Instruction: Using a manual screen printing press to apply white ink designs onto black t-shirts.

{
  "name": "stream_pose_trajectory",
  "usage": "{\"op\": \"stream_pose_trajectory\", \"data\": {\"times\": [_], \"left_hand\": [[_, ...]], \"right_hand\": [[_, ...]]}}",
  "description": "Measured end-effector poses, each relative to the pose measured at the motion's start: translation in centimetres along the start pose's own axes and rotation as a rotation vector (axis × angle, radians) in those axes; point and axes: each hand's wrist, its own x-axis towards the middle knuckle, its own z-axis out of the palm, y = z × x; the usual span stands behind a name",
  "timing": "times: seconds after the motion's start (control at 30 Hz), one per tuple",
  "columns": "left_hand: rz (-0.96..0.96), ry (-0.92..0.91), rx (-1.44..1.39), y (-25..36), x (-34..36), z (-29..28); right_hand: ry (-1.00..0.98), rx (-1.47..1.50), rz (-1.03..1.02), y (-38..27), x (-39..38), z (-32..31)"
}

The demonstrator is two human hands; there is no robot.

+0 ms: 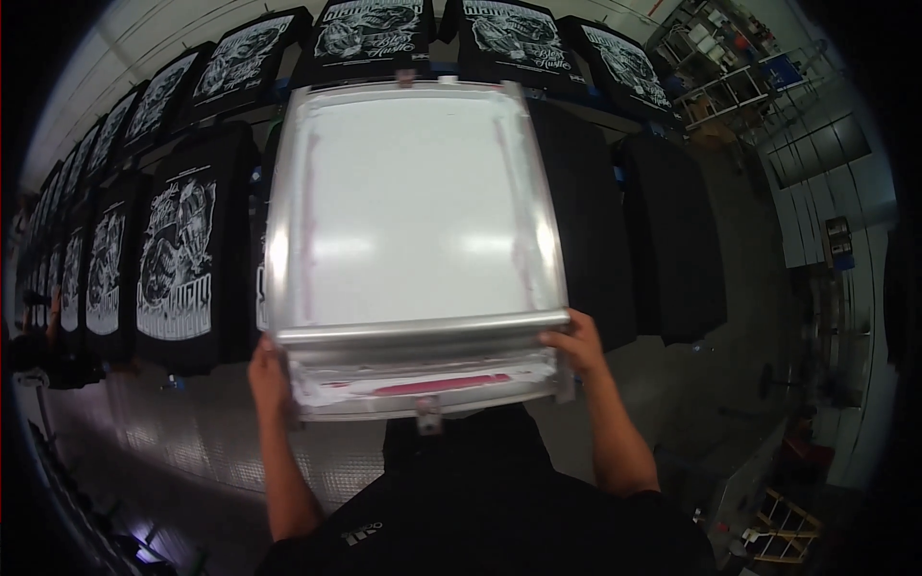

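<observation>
A wide screen-printing frame point(278, 226) with silvery metal sides lies in front of my torso, between my two hands. White ink or a white coating covers its mesh point(413, 192), with faint pink streaks along the sides. A shiny metal bar point(423, 332) crosses its near part, and a pinkish-red smear point(442, 384) shows behind that bar on my side. My left hand point(269, 374) is closed on the frame's near left side, its fingers partly hidden. At the near right corner my right hand point(579, 344) grips the frame, thumb against the bar's end.
Black shirts with white prints point(180, 254) are laid on boards in rows at the left and far side. Plain black shirts point(672, 235) lie to the right. Another person's arm point(55, 312) shows at far left. Shelving point(740, 82) and a yellow step ladder point(783, 528) stand at right.
</observation>
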Motion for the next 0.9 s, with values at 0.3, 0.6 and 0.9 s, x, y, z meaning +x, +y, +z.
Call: {"op": "stream_pose_trajectory", "data": {"times": [0.3,0.6,0.9], "left_hand": [[0.138,-0.134,-0.008,-3.3,-10.2,23.6],[0.032,-0.037,0.018,-1.7,-13.6,29.5],[-0.022,-0.07,-0.048,-2.3,-10.3,29.7]], "right_hand": [[0.09,0.062,-0.102,0.5,-3.7,-25.7],[0.043,0.096,-0.058,2.7,-0.5,-32.9],[-0.026,0.047,-0.053,4.5,2.1,-32.1]]}}
